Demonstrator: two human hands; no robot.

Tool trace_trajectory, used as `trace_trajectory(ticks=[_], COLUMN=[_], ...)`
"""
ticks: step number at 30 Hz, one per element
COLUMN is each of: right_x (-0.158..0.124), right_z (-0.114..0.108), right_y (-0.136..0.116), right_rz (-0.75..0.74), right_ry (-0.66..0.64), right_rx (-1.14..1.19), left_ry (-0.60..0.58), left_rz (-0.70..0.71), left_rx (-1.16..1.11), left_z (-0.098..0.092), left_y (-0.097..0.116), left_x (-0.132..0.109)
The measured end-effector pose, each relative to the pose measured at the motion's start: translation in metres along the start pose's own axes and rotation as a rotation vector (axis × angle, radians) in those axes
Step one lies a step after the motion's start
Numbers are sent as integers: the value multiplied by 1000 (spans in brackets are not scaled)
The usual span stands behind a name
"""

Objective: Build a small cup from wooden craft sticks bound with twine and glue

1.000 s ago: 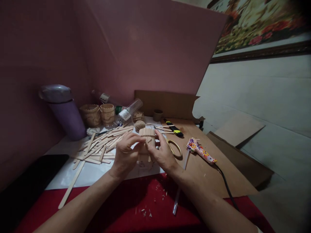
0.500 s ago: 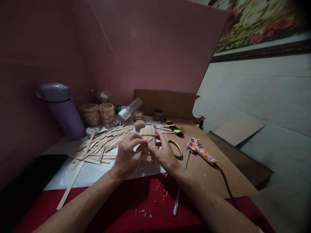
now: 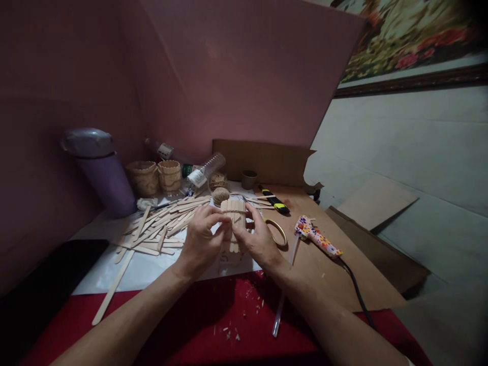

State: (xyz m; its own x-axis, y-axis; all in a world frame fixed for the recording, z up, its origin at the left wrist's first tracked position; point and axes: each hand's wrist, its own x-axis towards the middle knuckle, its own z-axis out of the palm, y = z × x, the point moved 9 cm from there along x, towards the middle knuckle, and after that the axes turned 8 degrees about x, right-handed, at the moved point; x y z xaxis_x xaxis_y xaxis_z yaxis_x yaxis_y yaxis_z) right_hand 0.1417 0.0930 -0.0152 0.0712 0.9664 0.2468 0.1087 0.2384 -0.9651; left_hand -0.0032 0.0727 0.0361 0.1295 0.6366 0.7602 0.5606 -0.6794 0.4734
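Observation:
A small cup of upright craft sticks [image 3: 237,223] stands between my hands, with a strand of twine [image 3: 234,211] round its upper part. My right hand [image 3: 259,239] grips its right side, thumb across the front and fingers behind. At the left side, my left hand [image 3: 204,236] pinches with thumb and forefinger against the cup, just below the twine; whether a loose twine end is between the fingertips I cannot make out. Behind the cup lies a ball of twine [image 3: 220,196]. Gold-handled scissors [image 3: 281,231] lie partly hidden by my right hand.
Loose craft sticks [image 3: 168,223] are heaped at left. A flowered glue gun [image 3: 316,236] with its cord lies on cardboard [image 3: 339,279] at right, near a utility knife [image 3: 276,201]. Plastic bottles, two decorated cups [image 3: 170,178] and a purple flask [image 3: 102,173] stand or lie behind.
The view has shifted slightly, so the scene sits a little further right. Both hands keep nearly the same hold on the cup.

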Motion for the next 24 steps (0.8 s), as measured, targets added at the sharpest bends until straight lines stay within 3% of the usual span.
trace_trajectory(ticks=[7,13,19,24], right_x=[-1,0,0,0], right_z=[-1,1,0,1], right_y=[0,-2,-1,-1], right_rz=[3,-8,-25,-13], right_ry=[6,-7,0,-8], right_rx=[11,43,24,29], left_ry=[-10,-106,-106,-76], left_rz=[147,272,265,141], left_rx=[157,331,331,164], left_z=[3,9,8,4], left_y=[7,19,19,7], left_x=[0,0,1,4])
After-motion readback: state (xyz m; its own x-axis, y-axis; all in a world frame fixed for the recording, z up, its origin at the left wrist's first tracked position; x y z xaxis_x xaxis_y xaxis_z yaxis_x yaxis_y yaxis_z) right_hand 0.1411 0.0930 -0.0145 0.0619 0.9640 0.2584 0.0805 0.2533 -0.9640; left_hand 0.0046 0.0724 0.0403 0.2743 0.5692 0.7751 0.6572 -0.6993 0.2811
